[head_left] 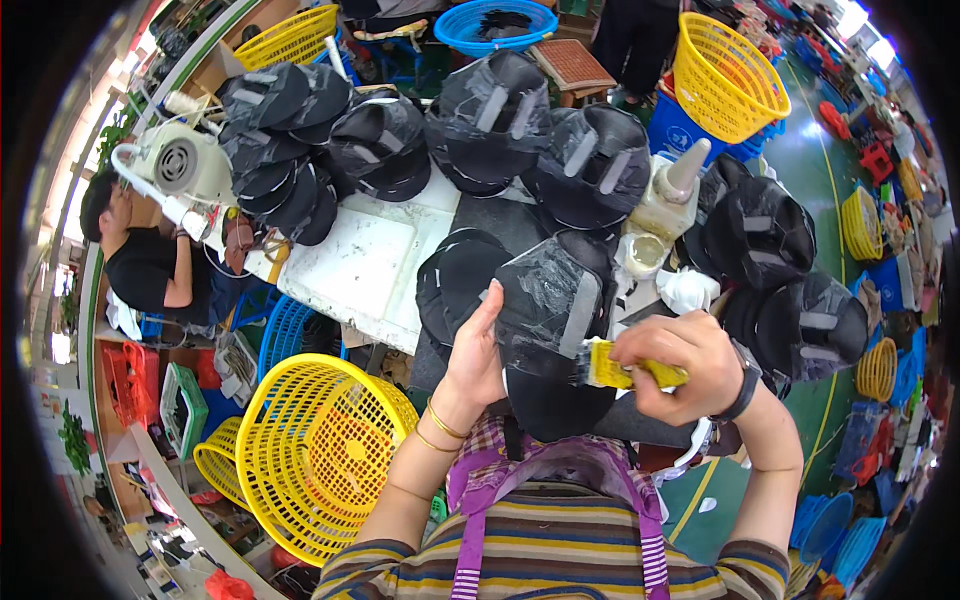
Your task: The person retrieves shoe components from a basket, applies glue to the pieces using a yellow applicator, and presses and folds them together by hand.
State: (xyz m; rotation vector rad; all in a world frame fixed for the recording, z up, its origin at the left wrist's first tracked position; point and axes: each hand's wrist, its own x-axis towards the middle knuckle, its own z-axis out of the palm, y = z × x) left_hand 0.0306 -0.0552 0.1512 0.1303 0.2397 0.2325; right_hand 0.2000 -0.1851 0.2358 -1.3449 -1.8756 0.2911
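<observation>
Brush [608,367] gripped in right hand [690,362], left hand [480,350] grasping black cap [535,325]; probably best: short, even strokes beside grey strip [582,310].

Big yellow basket [355,450] down on the left, blue basket [285,335] right by it. Someone in a black top [150,270] is over there too, near a cream-coloured machine [178,160]. Up top there's a round blue tub [545,22], and another yellow basket [725,85] to the right, plus green floor [815,170] with yellow lines.
</observation>
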